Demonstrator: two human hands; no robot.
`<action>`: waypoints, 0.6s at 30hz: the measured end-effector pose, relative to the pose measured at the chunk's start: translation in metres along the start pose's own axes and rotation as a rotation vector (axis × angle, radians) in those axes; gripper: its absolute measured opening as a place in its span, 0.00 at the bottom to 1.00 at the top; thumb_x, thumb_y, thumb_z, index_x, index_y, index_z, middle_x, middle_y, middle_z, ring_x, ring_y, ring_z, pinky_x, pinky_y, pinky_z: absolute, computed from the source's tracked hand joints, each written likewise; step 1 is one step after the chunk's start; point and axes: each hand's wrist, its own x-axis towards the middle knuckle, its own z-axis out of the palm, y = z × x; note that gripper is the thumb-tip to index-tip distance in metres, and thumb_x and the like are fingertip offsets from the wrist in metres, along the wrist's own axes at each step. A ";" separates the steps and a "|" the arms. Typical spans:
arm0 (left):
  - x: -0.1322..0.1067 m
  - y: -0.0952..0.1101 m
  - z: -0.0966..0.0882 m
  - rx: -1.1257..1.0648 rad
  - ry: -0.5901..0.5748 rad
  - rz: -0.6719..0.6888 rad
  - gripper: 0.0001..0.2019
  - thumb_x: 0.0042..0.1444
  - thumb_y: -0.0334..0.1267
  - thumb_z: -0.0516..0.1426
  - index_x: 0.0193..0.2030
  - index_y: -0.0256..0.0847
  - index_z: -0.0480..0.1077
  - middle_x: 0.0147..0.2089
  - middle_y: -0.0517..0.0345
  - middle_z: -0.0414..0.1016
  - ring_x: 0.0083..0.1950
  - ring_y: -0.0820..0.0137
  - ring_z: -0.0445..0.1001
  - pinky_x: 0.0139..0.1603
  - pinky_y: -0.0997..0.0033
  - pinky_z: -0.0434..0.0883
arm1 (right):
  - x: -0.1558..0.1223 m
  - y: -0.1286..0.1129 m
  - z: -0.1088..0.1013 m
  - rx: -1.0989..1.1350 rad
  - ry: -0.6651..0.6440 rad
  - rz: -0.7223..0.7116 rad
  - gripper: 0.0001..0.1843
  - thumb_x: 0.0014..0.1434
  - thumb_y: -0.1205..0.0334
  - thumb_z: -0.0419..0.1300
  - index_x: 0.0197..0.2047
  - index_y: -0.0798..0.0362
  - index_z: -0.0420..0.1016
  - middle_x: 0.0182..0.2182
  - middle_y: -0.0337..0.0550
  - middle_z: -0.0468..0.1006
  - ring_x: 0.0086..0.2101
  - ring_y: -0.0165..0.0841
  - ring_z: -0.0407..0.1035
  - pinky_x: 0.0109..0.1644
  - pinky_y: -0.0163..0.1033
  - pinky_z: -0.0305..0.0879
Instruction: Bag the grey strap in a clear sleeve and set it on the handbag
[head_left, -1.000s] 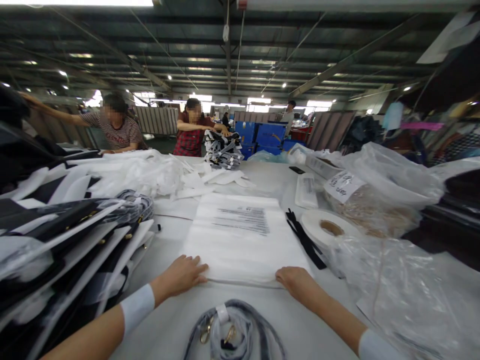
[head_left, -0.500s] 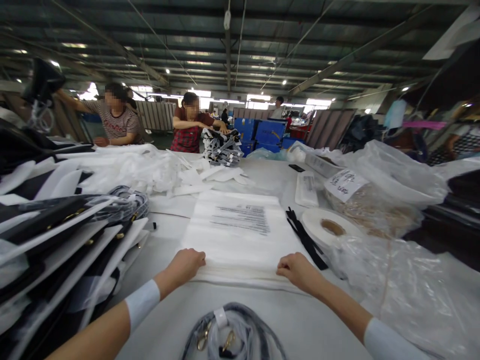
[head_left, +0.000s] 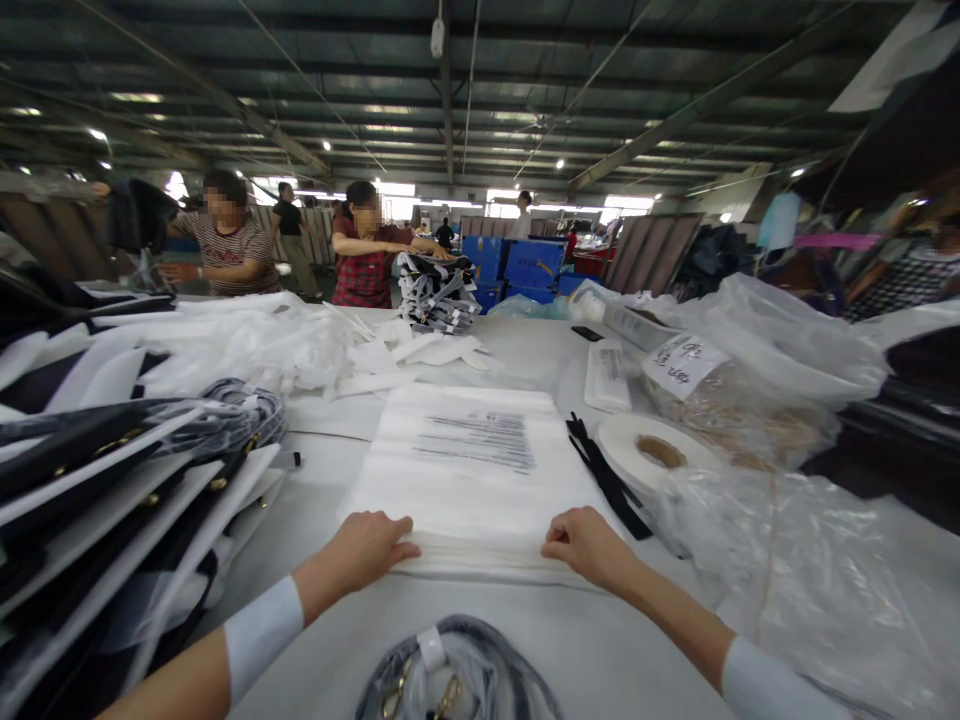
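A stack of flat, whitish plastic bags (head_left: 450,500) with printed lines of text lies on the table in front of me. My left hand (head_left: 367,550) is at the stack's near left corner, thumb and forefinger on either side of the edge. At the near right corner, my right hand (head_left: 589,545) pinches the edge between thumb and bent fingers. Whether one layer or several is held I cannot tell. Closer to me is a coiled strap (head_left: 517,660) with gold-coloured clips, wrapped in clear film and a white band.
Dark bags with white padding (head_left: 150,500) are piled at left. Black strips (head_left: 604,475), a white tape roll (head_left: 652,450) and crumpled plastic (head_left: 810,570) lie at right. Co-workers stand across the table, one at a stack of wrapped straps (head_left: 437,290).
My left thumb and forefinger have spread slightly at the bag edge. My right hand keeps its pinch. The view has shifted a little, and a co-worker at left has lowered a dark item.
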 end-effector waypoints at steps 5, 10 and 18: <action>0.025 0.040 -0.005 -0.067 0.055 0.135 0.17 0.65 0.49 0.45 0.47 0.46 0.70 0.44 0.51 0.79 0.46 0.59 0.77 0.45 0.62 0.70 | -0.006 -0.002 0.001 -0.058 0.002 -0.030 0.11 0.57 0.61 0.57 0.27 0.53 0.79 0.28 0.44 0.81 0.31 0.35 0.73 0.34 0.35 0.61; 0.042 0.068 0.004 -0.089 0.072 0.180 0.17 0.66 0.43 0.44 0.40 0.43 0.72 0.41 0.49 0.78 0.45 0.59 0.76 0.43 0.63 0.70 | -0.015 -0.002 0.007 -0.120 -0.025 -0.090 0.15 0.60 0.68 0.50 0.34 0.51 0.79 0.30 0.43 0.81 0.32 0.34 0.73 0.37 0.34 0.60; 0.043 0.076 0.021 -0.067 0.096 0.167 0.16 0.67 0.38 0.40 0.43 0.39 0.67 0.42 0.49 0.76 0.44 0.60 0.75 0.41 0.63 0.70 | -0.018 -0.015 0.017 -0.178 -0.050 -0.199 0.12 0.63 0.56 0.54 0.44 0.49 0.76 0.39 0.44 0.79 0.40 0.36 0.72 0.42 0.36 0.62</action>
